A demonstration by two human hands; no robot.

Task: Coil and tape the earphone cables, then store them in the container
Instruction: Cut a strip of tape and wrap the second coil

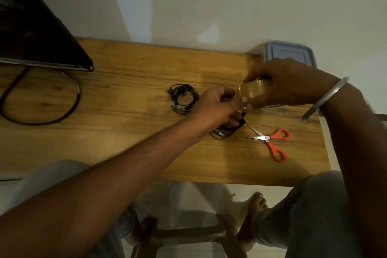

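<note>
Head view. The right hand (289,84) closes its grip round the tape roll (254,90). The left hand (217,104) apparently pinches the roll's free end, likely drawing a strip for the earphone cable (224,131) lying beneath it on the tabletop (125,81). A coiled set (183,98) lies just left, scissors (270,140) are near for cutting, and the lidded container (291,53) stands at the far corner.
</note>
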